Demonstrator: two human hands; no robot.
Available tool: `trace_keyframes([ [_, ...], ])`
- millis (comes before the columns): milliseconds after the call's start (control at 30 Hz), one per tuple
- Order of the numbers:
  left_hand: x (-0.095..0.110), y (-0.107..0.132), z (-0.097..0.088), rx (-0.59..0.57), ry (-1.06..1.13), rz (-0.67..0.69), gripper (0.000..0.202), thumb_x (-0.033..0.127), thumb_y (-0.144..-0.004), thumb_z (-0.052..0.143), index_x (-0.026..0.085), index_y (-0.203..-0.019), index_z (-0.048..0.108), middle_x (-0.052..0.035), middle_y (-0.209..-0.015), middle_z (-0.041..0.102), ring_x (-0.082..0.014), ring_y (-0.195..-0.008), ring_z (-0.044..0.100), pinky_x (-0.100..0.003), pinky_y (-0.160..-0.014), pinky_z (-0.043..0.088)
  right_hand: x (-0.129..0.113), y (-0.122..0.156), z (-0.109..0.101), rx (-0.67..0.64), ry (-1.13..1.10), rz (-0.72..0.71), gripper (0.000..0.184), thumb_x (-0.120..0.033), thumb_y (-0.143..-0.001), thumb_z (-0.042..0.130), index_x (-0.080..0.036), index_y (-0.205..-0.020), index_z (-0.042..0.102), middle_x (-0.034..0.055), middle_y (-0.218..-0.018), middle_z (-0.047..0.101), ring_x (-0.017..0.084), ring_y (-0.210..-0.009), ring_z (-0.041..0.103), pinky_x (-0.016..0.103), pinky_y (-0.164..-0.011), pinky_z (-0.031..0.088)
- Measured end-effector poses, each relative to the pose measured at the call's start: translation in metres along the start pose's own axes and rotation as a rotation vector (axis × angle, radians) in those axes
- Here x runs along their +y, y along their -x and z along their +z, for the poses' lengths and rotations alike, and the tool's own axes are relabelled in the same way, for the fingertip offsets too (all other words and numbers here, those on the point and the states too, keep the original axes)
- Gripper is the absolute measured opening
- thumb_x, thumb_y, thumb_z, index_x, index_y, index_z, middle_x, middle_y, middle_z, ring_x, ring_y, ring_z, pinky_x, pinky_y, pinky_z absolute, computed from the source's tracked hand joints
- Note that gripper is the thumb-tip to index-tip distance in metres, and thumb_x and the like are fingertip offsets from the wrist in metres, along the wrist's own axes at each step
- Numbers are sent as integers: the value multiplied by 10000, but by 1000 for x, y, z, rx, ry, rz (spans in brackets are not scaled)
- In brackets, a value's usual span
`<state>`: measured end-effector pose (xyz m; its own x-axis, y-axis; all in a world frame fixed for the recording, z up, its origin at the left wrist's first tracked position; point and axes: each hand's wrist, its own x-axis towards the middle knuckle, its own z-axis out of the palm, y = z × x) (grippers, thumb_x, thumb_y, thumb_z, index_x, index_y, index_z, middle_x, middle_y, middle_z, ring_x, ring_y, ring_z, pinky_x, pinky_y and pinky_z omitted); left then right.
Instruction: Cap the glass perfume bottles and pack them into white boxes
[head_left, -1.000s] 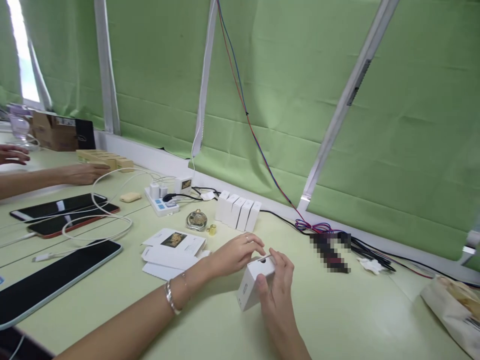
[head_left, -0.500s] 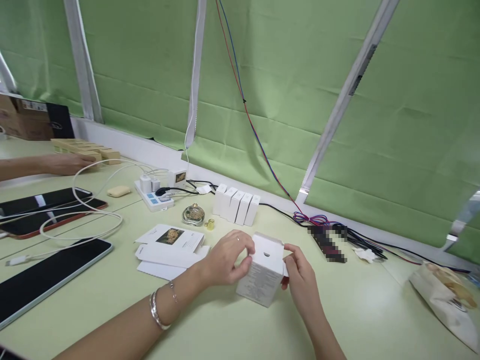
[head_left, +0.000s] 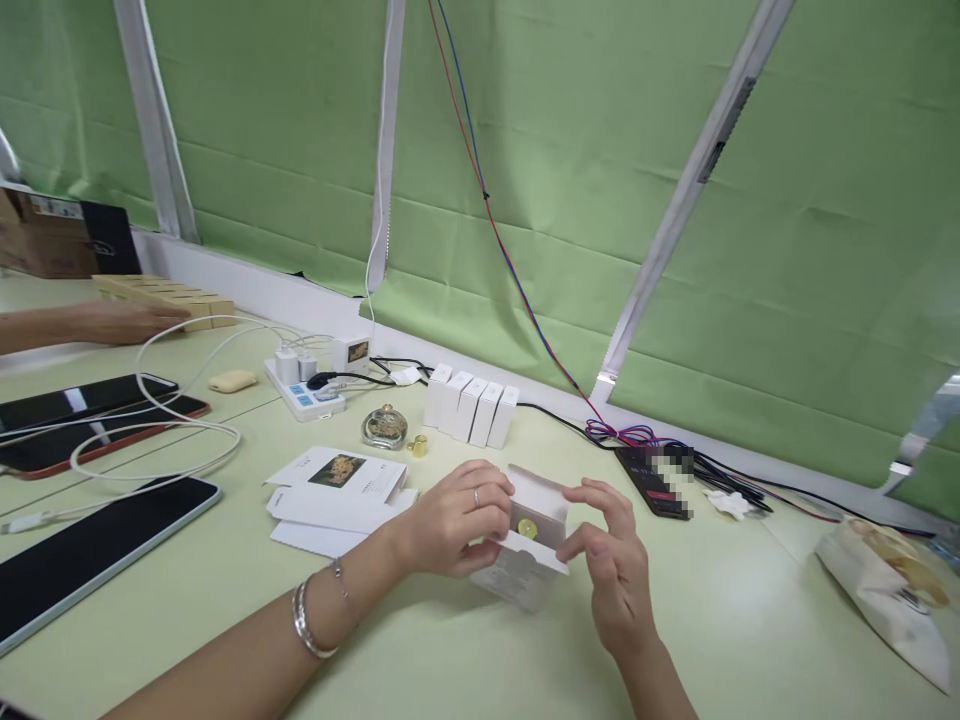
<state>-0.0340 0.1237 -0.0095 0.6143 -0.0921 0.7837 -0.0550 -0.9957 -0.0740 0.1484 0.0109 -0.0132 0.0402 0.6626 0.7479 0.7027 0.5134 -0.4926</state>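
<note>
A small white cardboard box (head_left: 517,578) stands on the table with its top open. One flap is folded toward me, another stands up at the back. Inside shows a round yellow-gold cap (head_left: 527,528); whatever lies beneath it is hidden. My left hand (head_left: 461,520), closed, grips the box's left side. On the right, my right hand (head_left: 619,560) has its fingertips at the box's right edge and front flap. Behind my left hand lie flattened white cartons (head_left: 330,500) with a flower picture. Beyond them are a round glass perfume bottle (head_left: 385,428) and a gold cap (head_left: 419,445).
Several slim white boxes (head_left: 470,408) stand in a row behind. A power strip (head_left: 304,398) and looping white cables are at the left, near phones and a tablet (head_left: 112,560). Another person's hand (head_left: 124,322) touches yellowish boxes (head_left: 165,295). A cloth pouch (head_left: 874,600) lies right.
The box's top has opened, its flap now folded toward me, and the yellow cap inside shows. My right hand has moved from the box's side up to its opening.
</note>
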Motion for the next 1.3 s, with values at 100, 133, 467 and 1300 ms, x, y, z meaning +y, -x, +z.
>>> trace_keyframes([
  [100, 1, -1, 0, -10, 41, 27, 173, 266, -827, 436, 220, -668, 485, -25, -636, 593, -173, -703, 568, -351, -784, 447, -1, -2, -3, -68, -97, -31, 421, -252, -925, 303, -212, -582, 545, 35, -730, 600, 192, -781, 550, 356, -728, 410],
  [133, 2, -1, 0, 2, 71, 7, 251, 336, -857, 404, 217, -654, 491, -26, -614, 587, -167, -645, 556, -351, -760, 448, 0, -3, -3, -78, -99, -36, 401, -237, -925, 308, -209, -592, 530, 19, -646, 569, 173, -689, 533, 340, -679, 404],
  [467, 7, -23, -31, -331, 183, -562, 250, 235, -909, 408, 216, -977, 648, 1, -719, 674, -145, -731, 567, -221, -664, 403, 4, 20, 46, 106, -258, 335, 433, -466, -914, 280, -223, -1271, 320, 120, -1215, 423, 251, -1193, 401, 426, -900, 409],
  [1300, -10, -11, -32, -394, 350, -693, 166, 186, -764, 503, 199, -892, 608, -27, -930, 454, -116, -708, 469, -197, -592, 402, 4, 20, 79, -72, 383, 314, 779, -114, -559, 532, -102, -1280, 237, 187, -1213, 444, 322, -1147, 422, 427, -895, 404],
])
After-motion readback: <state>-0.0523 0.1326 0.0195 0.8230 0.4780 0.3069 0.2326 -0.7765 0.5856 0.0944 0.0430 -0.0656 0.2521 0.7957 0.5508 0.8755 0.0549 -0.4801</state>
